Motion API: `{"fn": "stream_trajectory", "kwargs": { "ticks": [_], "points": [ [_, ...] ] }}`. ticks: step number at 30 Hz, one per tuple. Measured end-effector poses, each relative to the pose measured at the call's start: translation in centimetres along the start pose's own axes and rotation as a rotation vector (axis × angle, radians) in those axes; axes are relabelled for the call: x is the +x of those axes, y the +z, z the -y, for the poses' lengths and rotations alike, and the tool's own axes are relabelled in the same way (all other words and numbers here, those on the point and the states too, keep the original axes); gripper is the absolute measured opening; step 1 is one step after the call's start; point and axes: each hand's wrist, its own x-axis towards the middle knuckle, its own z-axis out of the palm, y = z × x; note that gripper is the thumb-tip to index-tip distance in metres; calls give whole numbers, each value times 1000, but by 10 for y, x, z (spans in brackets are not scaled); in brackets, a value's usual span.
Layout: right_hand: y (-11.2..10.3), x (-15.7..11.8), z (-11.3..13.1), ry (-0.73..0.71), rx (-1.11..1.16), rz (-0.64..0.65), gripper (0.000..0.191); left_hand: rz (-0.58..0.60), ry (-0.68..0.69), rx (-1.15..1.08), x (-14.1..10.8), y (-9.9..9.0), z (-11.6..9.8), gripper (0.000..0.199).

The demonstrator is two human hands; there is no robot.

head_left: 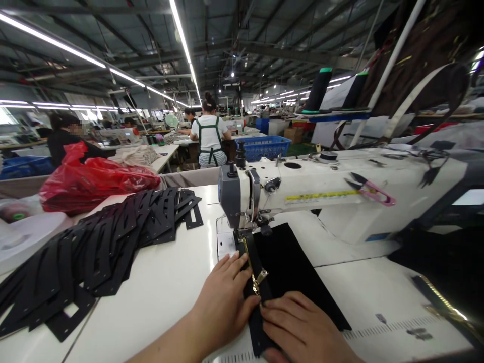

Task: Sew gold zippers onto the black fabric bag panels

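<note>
A black fabric strip with a gold-toothed zipper runs under the needle area of a white sewing machine. The zipper's gold slider and pull lie between my hands. My left hand rests on the strip's left edge, fingers extended and lying flat, thumb by the slider. On the strip's right side lies my right hand, fingers slightly bent and pressed down, its fingertips close to my left thumb. A wider black fabric panel spreads to the right, partly beneath my right hand.
Many black slotted pieces are fanned out on the left of the white table. Behind them sits a red plastic bag. Pink-handled snips are on the machine arm; black thread cones stand behind. Co-workers sit farther back.
</note>
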Motion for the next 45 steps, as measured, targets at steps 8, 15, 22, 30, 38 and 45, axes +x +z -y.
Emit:
{"fn": "stream_trajectory", "kwargs": {
  "ticks": [8, 15, 22, 30, 38, 45],
  "points": [
    [7, 19, -36, 186, -60, 486, 45, -171, 120, 58, -1, 7, 2, 32],
    [10, 18, -36, 255, -8, 536, 45, -282, 177, 35, 2, 16, 9, 27],
    [15, 20, -44, 234, -29, 535, 47, -246, 198, 85, 8, 7, 11, 25],
    [26, 23, -56, 213, -43, 460, 44, -248, 151, 47, 17, 11, 21, 21],
    [35, 30, -70, 203, -1, 360, 42, -198, 87, -43, 27, 14, 35, 21],
    [42, 37, -80, 266, 59, 342, 37, -208, 0, -141, 37, 16, 44, 25]
  ]
}}
